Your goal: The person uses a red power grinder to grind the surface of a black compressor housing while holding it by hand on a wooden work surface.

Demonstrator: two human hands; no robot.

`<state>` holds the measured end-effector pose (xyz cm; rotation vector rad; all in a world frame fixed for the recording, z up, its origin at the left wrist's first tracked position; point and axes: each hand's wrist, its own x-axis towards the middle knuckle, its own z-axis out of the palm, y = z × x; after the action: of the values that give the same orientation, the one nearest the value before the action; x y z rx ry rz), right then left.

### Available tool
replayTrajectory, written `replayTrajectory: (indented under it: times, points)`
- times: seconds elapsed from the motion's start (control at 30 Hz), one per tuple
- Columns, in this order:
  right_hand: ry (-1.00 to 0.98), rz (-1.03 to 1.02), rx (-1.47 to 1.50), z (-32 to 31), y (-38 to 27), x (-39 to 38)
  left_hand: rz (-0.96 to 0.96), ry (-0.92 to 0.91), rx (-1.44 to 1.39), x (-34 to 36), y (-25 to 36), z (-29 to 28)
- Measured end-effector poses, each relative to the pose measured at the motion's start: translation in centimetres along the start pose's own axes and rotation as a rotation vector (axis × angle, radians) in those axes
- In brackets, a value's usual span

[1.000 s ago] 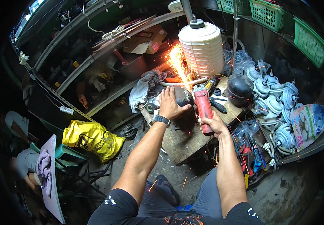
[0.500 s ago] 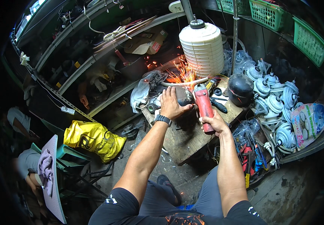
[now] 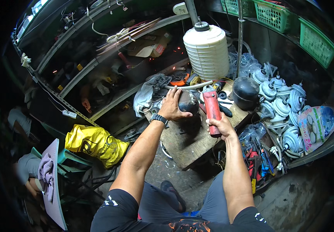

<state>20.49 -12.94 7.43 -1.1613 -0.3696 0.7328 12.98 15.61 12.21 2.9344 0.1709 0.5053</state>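
Observation:
My left hand (image 3: 171, 105) rests on a dark, worn metal cylinder (image 3: 187, 102) on the wooden workbench (image 3: 180, 150), fingers spread over its top. My right hand (image 3: 221, 125) grips a red angle grinder (image 3: 212, 106), its head just beside the cylinder's right side. Behind the grinder lie a black round part (image 3: 222, 94) and a yellow-and-black tool (image 3: 218, 87). A black rounded tank (image 3: 245, 93) sits to the right, and a grey rag (image 3: 142, 100) lies left of the cylinder.
A white ribbed tank (image 3: 205, 50) stands behind the bench, pale fittings (image 3: 281, 106) and tools (image 3: 258, 162) at right, green baskets (image 3: 314, 40) above. Shelves (image 3: 78, 69) line the back left. A yellow sack (image 3: 95, 145) and seated people (image 3: 28, 166) are at left.
The bright spray of sparks has died down to a few scattered glints. My left hand has shifted slightly left on the cylinder; the grinder has moved slightly right, still in my right hand.

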Motion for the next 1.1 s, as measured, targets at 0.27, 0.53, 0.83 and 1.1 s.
replayTrajectory:
  times: [0.27,0.53,0.83,1.1]
  points:
    - [0.043,0.008,0.013,-1.1,0.9,-1.9,-0.12,0.08,-0.007,-0.3,2.5,0.5]
    - [0.003,0.063,0.039,-1.3,2.0,-1.3,-0.197,0.15,-0.025,-0.5,3.7,1.2]
    - [0.035,0.073,0.043,-0.7,1.5,-1.6,-0.179,0.137,-0.024,-0.4,3.4,1.4]
    - [0.026,0.081,0.043,-0.8,1.8,-1.2,-0.18,0.132,-0.019,-0.3,3.5,1.4]
